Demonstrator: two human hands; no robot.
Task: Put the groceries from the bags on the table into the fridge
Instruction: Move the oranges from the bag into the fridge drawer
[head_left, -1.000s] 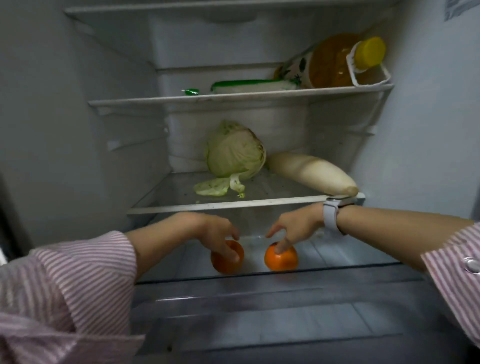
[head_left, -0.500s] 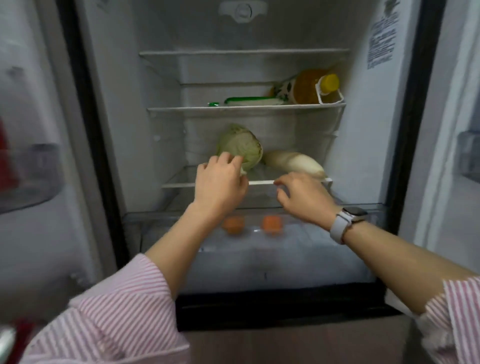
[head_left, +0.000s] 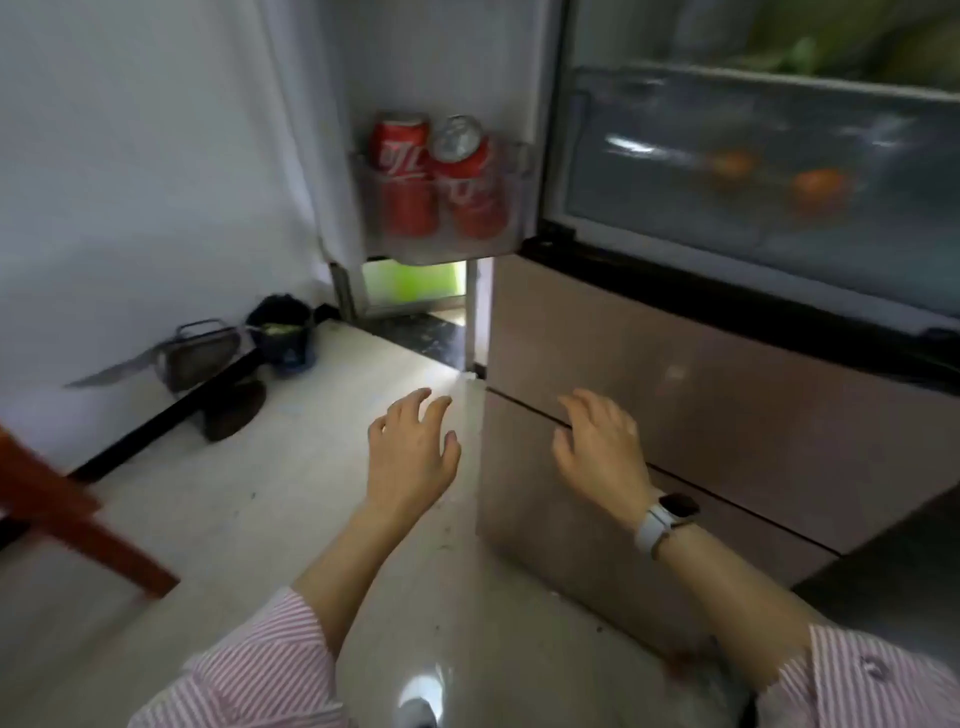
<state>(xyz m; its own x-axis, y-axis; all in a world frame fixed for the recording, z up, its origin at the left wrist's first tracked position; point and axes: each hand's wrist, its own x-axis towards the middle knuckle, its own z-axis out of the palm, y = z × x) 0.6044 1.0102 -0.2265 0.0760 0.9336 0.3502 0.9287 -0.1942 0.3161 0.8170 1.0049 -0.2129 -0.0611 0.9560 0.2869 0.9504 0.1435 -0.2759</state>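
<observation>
The fridge stands open at the upper right. Behind its clear crisper drawer front (head_left: 675, 208) lie two oranges (head_left: 818, 188), blurred by the plastic. Two red cola cans (head_left: 434, 176) stand in the door's lower bin at centre top. My left hand (head_left: 410, 457) hangs over the floor with relaxed fingers and holds nothing. My right hand (head_left: 597, 447), a white watch on its wrist, hovers in front of the beige lower fridge drawers (head_left: 701, 395), also with nothing in it. Neither bags nor table top are in view.
The open fridge door (head_left: 322, 130) rises at the left centre. A dark pot (head_left: 283, 332), a metal basket (head_left: 200, 353) and a dark shoe (head_left: 234, 408) sit by the wall on the pale floor. A red-brown wooden leg (head_left: 67, 519) crosses the left edge.
Both hands have let go of the oranges and come out of the fridge, dropping low. My view has swung down and left, from the shelves to the floor and lower drawers.
</observation>
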